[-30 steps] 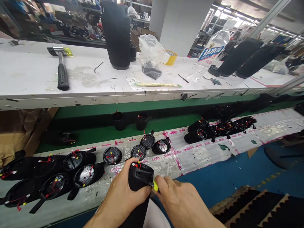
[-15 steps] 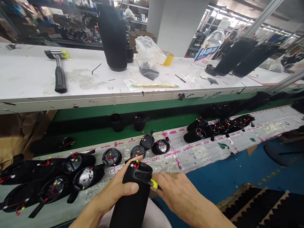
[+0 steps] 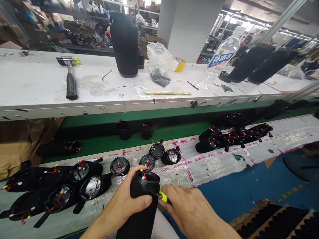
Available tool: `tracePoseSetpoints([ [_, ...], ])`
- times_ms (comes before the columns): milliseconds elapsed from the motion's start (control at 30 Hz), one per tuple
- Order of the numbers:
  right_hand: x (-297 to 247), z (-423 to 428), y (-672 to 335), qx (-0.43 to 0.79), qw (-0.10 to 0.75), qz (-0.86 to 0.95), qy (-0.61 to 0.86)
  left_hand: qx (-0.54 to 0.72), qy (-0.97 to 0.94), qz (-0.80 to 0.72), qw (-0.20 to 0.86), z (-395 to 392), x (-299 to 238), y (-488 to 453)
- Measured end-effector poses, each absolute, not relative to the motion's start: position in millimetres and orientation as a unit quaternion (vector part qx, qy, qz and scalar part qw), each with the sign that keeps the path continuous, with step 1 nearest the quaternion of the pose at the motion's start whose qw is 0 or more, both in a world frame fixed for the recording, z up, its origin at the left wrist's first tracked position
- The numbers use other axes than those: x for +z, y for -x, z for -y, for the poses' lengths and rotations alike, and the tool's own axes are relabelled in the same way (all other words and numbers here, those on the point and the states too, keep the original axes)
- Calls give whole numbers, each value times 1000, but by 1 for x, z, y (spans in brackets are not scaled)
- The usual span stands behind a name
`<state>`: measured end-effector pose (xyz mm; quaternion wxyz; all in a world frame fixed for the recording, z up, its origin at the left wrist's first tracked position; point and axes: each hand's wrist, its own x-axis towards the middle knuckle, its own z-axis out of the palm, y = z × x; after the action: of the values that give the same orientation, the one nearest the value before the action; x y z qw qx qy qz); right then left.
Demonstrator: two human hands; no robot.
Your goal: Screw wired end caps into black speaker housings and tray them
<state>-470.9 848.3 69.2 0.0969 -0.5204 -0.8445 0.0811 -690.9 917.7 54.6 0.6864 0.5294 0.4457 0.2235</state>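
My left hand point(image 3: 132, 199) is wrapped around a black fabric-covered cylinder point(image 3: 139, 219), its thumb across the near side. The cylinder stands tilted in front of my lap, with its open rim up. Small red and white wires point(image 3: 143, 174) with a yellow plug stick out of the opening. My right hand point(image 3: 186, 205) is closed round a yellow-and-black handled tool point(image 3: 163, 197). The short metal end of that tool meets the cylinder's right side just below the rim; its exact kind is hidden by my fingers.
Several black cylinders with wires point(image 3: 59, 197) lie on the plastic-covered lower bench point(image 3: 206, 166), left and right. On the white upper shelf point(image 3: 37, 86) are a hammer point(image 3: 71, 83), a tall black cylinder point(image 3: 124, 46), a plastic bag point(image 3: 159, 59), yellow tape point(image 3: 179, 65) and a bottle point(image 3: 219, 59).
The held cylinder has turned a little, so the dark piece with holes near its rim shows less. My right hand has moved slightly down with the tool. The view has shifted slightly.
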Motion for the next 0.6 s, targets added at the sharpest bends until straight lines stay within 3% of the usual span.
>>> tracePoseSetpoints([
  [400,70,-845,472,24,78,850,520,200,-563,-523,607,-909,74,679],
  [600,69,-843,471,2,5,856,517,196,-569,-505,619,-907,68,679],
])
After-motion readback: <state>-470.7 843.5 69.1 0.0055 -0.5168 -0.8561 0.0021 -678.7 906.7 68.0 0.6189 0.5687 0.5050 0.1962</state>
